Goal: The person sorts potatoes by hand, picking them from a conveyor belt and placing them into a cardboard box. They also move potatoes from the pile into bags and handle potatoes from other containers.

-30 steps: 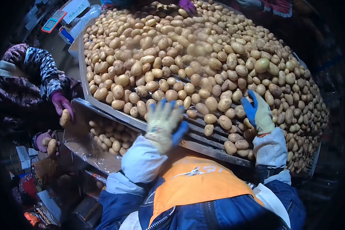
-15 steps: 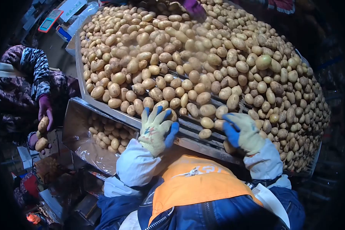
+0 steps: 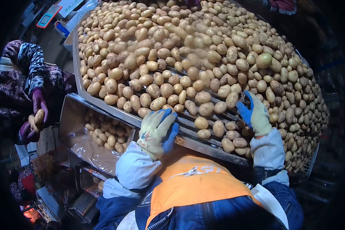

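Observation:
Many potatoes (image 3: 166, 90) lie heaped on a slatted table with a metal rim (image 3: 203, 147). My left hand (image 3: 157, 130), in a cream glove with blue fingertips, rests at the near rim. Its fingers touch potatoes at the edge, and whether it grips one is hidden. My right hand (image 3: 255, 111), gloved alike, reaches over the slats with thumb and fingers apart, beside potatoes at the right-hand heap. Between the hands, several loose potatoes (image 3: 218, 128) lie on the bare slats.
An open carton (image 3: 71, 128) lined with clear plastic holds potatoes (image 3: 110, 138) below the rim at left. A co-worker (image 3: 17, 82) in purple gloves holds potatoes at far left. A red-edged scale (image 3: 49, 16) is at upper left. Another person's sleeve (image 3: 283, 5) shows at the top.
My right hand has moved up and away from the near rim, and its fingers have spread. Potatoes have gathered on the slats near it. The co-worker's hands have come together.

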Available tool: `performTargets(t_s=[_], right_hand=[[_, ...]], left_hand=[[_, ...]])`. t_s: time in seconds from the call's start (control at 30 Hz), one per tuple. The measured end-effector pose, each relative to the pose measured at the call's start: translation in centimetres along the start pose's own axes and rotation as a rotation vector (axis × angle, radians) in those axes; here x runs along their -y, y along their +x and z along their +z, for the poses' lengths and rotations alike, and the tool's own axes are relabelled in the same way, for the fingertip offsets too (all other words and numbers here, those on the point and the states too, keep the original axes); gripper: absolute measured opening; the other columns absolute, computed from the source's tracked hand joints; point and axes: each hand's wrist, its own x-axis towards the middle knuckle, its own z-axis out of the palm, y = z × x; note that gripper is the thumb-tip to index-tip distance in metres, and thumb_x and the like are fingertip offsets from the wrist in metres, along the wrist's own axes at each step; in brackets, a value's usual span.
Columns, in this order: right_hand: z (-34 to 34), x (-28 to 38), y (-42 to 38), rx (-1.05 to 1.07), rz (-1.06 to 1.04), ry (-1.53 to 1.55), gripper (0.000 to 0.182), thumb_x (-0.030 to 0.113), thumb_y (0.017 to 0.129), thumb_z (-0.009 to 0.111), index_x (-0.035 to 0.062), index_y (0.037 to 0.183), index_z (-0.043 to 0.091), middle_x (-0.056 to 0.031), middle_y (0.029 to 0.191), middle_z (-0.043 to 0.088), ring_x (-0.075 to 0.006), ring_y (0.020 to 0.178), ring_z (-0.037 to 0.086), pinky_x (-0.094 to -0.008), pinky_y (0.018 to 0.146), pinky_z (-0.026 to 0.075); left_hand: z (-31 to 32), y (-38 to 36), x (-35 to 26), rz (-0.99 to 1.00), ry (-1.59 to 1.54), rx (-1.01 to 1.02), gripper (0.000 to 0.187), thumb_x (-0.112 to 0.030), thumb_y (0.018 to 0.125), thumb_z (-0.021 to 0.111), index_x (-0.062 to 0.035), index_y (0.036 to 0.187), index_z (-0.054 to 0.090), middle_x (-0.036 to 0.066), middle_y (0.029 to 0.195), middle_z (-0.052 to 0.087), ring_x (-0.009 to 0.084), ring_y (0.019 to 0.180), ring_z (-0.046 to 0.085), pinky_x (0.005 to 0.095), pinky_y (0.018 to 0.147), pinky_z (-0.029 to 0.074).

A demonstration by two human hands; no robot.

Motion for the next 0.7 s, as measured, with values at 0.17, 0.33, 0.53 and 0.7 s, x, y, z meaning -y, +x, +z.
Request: performTargets(t_s=[0.17, 0.33, 0.53, 0.7], right_hand=[[4.1, -1.0, 3.3, 0.118, 0.055, -0.267, 0.075, 0.046, 0.096, 0.074, 0.0034, 0.155, 0.053, -0.0307, 0.138, 0.066, -0.038, 0.131, 0.065, -0.0429, 0.11, 0.051], [3.7, -3.2, 2.0, 0.382, 0.093, 0.503, 0.073, 0.04, 0.101, 0.071, 0.0011, 0.158, 0.048, -0.0186, 0.145, 0.063, -0.0267, 0.13, 0.062, -0.0376, 0.11, 0.051], [1.9, 3.9, -1.0, 0.429, 0.047, 0.556, 0.088, 0.001, 0.089, 0.08, 0.0025, 0.166, 0.037, -0.0133, 0.15, 0.058, -0.0189, 0.127, 0.061, -0.0301, 0.101, 0.055], [3.2, 7.3, -3.0, 0.501, -0.041, 0.611, 0.086, -0.005, 0.09, 0.076, 0.0025, 0.166, 0.036, -0.0161, 0.157, 0.055, -0.0227, 0.139, 0.057, -0.0334, 0.112, 0.051]], left_hand=[[0.1, 0.0, -0.9, -0.013, -0.039, -0.016, 0.043, -0.007, 0.093, 0.075, -0.0037, 0.135, 0.067, 0.022, 0.125, 0.071, 0.044, 0.113, 0.068, 0.0509, 0.101, 0.054], [2.5, -0.1, -2.3, -0.439, -0.514, 0.036, 0.041, -0.013, 0.101, 0.074, -0.0008, 0.139, 0.066, 0.018, 0.124, 0.075, 0.03, 0.107, 0.075, 0.039, 0.093, 0.059], [4.6, 3.1, -3.2, -0.983, -1.461, 0.261, 0.064, -0.047, 0.113, 0.054, -0.007, 0.161, 0.042, 0.012, 0.137, 0.068, 0.021, 0.113, 0.072, 0.0317, 0.088, 0.06], [7.6, 2.7, -1.6, -0.95, -2.199, 0.51, 0.069, -0.062, 0.112, 0.04, -0.0076, 0.155, 0.047, 0.017, 0.136, 0.069, 0.0312, 0.115, 0.073, 0.0477, 0.092, 0.065]])
